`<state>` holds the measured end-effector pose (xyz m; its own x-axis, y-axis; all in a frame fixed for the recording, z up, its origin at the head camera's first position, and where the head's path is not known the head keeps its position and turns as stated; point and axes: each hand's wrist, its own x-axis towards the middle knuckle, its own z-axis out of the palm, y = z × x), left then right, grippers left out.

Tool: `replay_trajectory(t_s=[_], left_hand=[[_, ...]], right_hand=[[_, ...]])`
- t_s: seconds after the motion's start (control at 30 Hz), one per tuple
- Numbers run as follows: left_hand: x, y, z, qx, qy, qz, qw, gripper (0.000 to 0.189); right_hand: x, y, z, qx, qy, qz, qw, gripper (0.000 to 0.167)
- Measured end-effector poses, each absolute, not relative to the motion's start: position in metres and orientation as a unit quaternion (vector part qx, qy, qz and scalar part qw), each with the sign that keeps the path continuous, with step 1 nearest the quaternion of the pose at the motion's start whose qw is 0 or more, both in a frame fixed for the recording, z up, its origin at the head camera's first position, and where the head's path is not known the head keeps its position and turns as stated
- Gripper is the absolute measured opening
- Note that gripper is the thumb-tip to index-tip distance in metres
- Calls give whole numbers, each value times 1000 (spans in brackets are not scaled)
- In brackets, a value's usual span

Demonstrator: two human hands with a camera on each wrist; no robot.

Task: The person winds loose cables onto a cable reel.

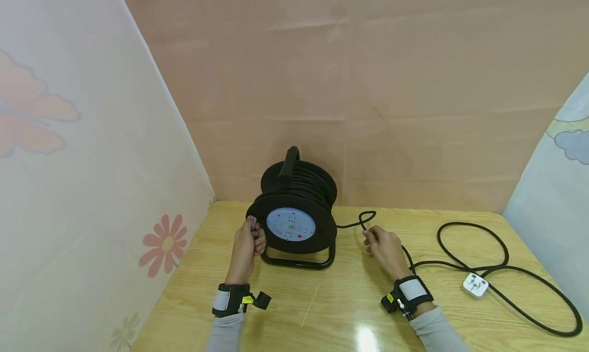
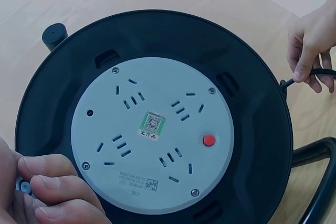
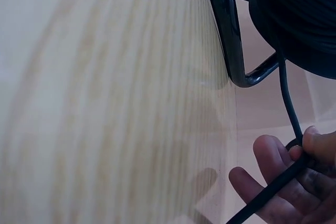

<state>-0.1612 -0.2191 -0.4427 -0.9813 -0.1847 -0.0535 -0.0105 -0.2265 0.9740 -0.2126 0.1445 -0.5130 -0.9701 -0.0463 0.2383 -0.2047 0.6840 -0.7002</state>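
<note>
A black cable reel (image 1: 290, 209) with a pale round socket panel (image 2: 152, 135) and a red button (image 2: 209, 140) stands on the table against the back wall. Beside the reel's left rim, my left hand (image 1: 247, 247) has its fingers curled round a small crank knob (image 2: 23, 186), most of which is hidden. To the right of the reel, my right hand (image 1: 384, 247) pinches the black cable (image 3: 289, 98) between thumb and fingers. The cable runs from the wound drum to that hand, with a small loop just behind it.
Loose cable lies in wide loops on the right of the wooden table (image 1: 322, 311), with a white plug (image 1: 475, 285) among them. A brown papered wall (image 1: 349, 96) rises behind the reel. At the left stands a flowered panel (image 1: 92, 188).
</note>
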Motion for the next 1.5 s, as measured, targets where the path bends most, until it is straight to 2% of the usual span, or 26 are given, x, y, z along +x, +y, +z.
replay_trajectory(t_s=[0.37,0.57,0.73,0.9,1.07,1.23,1.5], left_hand=[[-162,-214,-432,64,-618,-781,67,37],[-163,-211,-428,54,-613,-785,69,37],[-162,-211,-427,50,-615,-784,68,37],[-162,-211,-427,51,-621,-779,68,39],[-162,-211,-424,41,-627,-775,70,39],[-162,-210,-422,41,-629,-773,73,38],[-161,-209,-420,42,-630,-772,70,38]], right_hand=[[-212,146,-510,61,-914,393,78,27],[-212,143,-511,91,-925,363,72,19],[-212,138,-511,112,-925,357,71,26],[-214,131,-509,105,-918,379,46,18],[-216,125,-511,88,-927,363,35,19],[-217,122,-516,92,-931,348,62,28],[-216,119,-518,121,-929,317,148,20]])
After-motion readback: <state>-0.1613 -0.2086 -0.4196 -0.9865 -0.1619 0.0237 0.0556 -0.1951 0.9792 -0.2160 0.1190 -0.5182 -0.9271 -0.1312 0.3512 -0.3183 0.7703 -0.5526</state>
